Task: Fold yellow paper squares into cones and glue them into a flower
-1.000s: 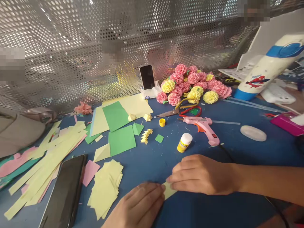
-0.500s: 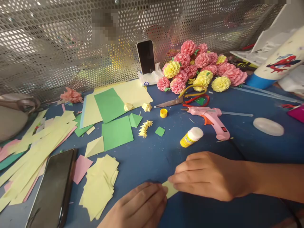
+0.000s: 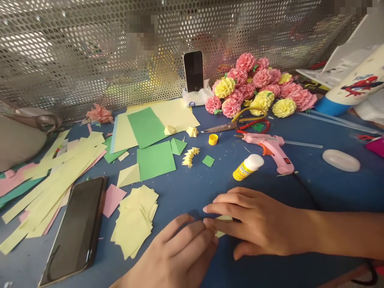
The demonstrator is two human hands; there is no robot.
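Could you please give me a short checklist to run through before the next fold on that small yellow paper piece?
1. Both hands on the paper: left hand and right hand meet over the yellow paper piece on the blue table. Ok.
2. Fold edges lined up: the fingers hide most of the piece. Cannot tell.
3. Spare squares in reach: the stack of yellow squares lies just left of the left hand. Ok.
4. Glue bottle closed: it lies on its side and a yellow cap sits apart from it. Cannot tell.
5. Glue gun away from the hands: it rests beyond the bottle. Ok.
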